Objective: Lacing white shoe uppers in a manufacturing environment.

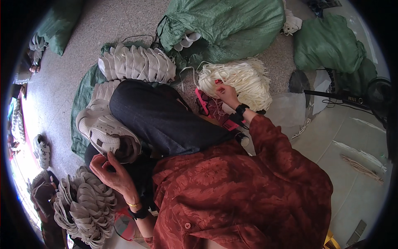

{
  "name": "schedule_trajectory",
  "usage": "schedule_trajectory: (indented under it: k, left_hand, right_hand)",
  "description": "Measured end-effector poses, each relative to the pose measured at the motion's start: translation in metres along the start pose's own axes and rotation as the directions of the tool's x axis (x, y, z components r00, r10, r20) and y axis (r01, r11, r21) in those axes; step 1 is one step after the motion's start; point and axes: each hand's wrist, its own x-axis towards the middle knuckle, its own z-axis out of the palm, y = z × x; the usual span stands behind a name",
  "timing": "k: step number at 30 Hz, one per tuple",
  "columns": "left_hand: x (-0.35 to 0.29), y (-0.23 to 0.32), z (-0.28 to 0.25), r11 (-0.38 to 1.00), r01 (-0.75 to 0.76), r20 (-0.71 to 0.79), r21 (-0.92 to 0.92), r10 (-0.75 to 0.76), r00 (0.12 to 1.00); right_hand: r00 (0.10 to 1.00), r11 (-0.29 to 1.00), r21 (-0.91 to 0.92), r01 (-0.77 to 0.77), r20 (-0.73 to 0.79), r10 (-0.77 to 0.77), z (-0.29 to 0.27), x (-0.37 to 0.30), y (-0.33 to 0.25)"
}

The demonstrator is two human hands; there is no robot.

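by a shoe (96, 123), left fingers (97, 163) part; right fingers (222, 89) curl at laces (249, 76), grip unclear.

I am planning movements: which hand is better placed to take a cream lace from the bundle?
Probably the right hand: it is at the lace bundle, while the left hand is farther away, by the beige shoe upper.

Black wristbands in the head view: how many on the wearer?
2: one band on the wrist of the left hand, near the pale shoe; other band on the wrist of the right hand, by the cream laces. Sleeves could hide more.
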Motion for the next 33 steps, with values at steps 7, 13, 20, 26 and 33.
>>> schedule_trajectory:
  k: [7,13,20,26,33]
  left_hand:
    - [-0.001,0.001,0.001,0.999,-0.031,-0.022,0.023,0.032,0.999]
    - [-0.001,0.001,0.002,0.999,-0.027,-0.026,0.02,0.027,0.999]
    - [0.001,0.005,0.003,0.999,0.021,-0.024,-0.049,-0.022,0.999]
    - [0.0,0.002,-0.006,0.998,-0.022,-0.069,-0.051,0.019,0.997]
    - [0.0,-0.007,0.0,0.985,0.02,-0.079,-0.169,-0.034,0.996]
  right_hand:
    - [0.997,0.987,-0.142,0.075,0.041,-0.07,0.017,0.025,0.001]
    - [0.993,0.985,-0.129,0.117,-0.017,-0.12,0.006,0.023,0.001]
    - [0.968,0.844,0.479,-0.242,0.176,0.177,-0.013,0.036,-0.023]
    - [0.973,0.783,0.601,-0.16,0.228,0.024,-0.021,0.049,-0.095]
    - [0.958,0.771,0.634,-0.065,0.256,-0.129,-0.037,0.078,-0.214]
